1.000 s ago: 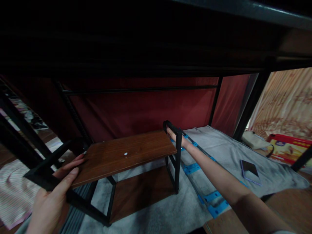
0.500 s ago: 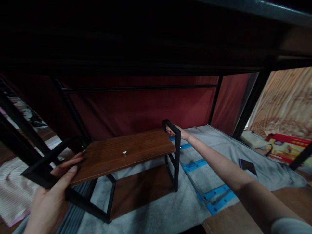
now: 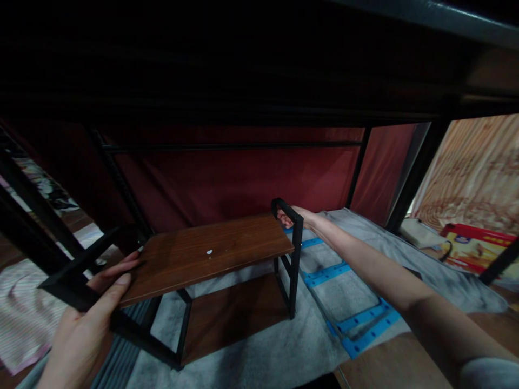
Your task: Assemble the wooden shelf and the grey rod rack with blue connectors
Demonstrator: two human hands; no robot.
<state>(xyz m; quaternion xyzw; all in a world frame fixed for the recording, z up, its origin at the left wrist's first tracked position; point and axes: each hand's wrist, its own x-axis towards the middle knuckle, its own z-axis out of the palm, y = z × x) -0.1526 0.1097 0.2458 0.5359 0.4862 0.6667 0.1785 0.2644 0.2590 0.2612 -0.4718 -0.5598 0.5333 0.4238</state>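
A small two-tier shelf (image 3: pixel 219 243) with brown wooden boards and a black metal frame stands on a grey cloth. At its left end my left hand (image 3: pixel 97 302) reaches through the side frame, thumb and fingers on the upper board's edge. My right hand (image 3: pixel 290 215) is at the far right corner, its curled fingers inside the black side handle (image 3: pixel 298 229). The frame partly hides those fingers. A small white speck lies on the upper board. The lower board (image 3: pixel 239 313) is in shadow.
Blue-and-grey frame pieces (image 3: pixel 360 324) lie on the grey cloth (image 3: pixel 259 351) to the right. A dark tabletop (image 3: pixel 243 65) hangs low overhead, with black legs and a rear crossbar. Behind is a red panel (image 3: pixel 243 178). A red and yellow box (image 3: pixel 478 248) sits far right.
The shelf shows barely any shift. My right forearm and wrist have turned slightly, and the arm now covers most of the dark phone-like object on the cloth.
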